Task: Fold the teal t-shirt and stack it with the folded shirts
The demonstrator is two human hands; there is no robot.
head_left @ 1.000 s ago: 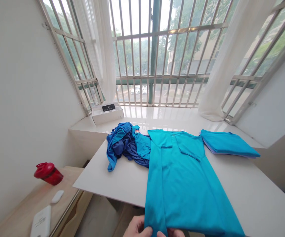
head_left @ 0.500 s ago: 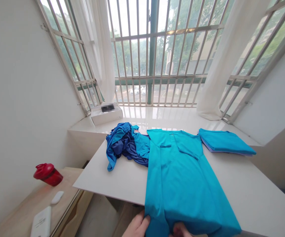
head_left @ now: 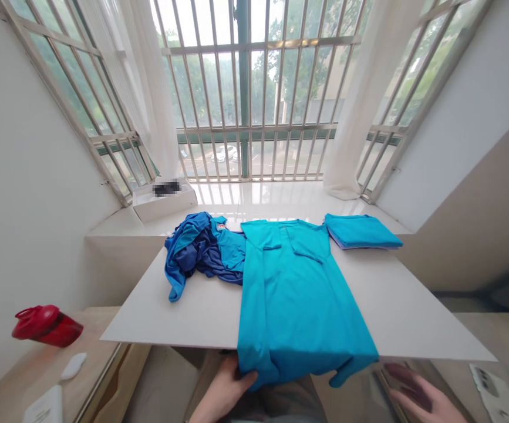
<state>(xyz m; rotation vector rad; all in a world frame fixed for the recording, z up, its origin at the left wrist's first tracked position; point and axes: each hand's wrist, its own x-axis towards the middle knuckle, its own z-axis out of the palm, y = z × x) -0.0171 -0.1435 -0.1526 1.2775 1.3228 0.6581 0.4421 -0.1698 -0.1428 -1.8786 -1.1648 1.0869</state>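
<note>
Along the left, a white wall meets a low wooden cabinet (head_left: 93,332), which carries a red shaker bottle (head_left: 47,326) lying on its side, a white computer mouse (head_left: 73,366) and a flat white device (head_left: 47,406) cut off by the frame. Behind, a barred window (head_left: 245,88) with sheer white curtains (head_left: 351,100) looks onto trees and parked cars, and a glossy white sill (head_left: 258,197) holds a white box (head_left: 164,202) with a blurred object on it. On the white counter (head_left: 395,311) lie a crumpled heap of blue clothes (head_left: 196,252), then a turquoise polo shirt (head_left: 289,294) spread flat, collar toward the window, its near end hanging over the counter's edge and overlapping the heap, and a folded stack of shirts (head_left: 360,231) at the far side. The left hand (head_left: 223,390) is closed around the shirt's near edge. The right hand (head_left: 417,392), blurred, is open with fingers spread, off the shirt and just beyond the counter's near edge.
</note>
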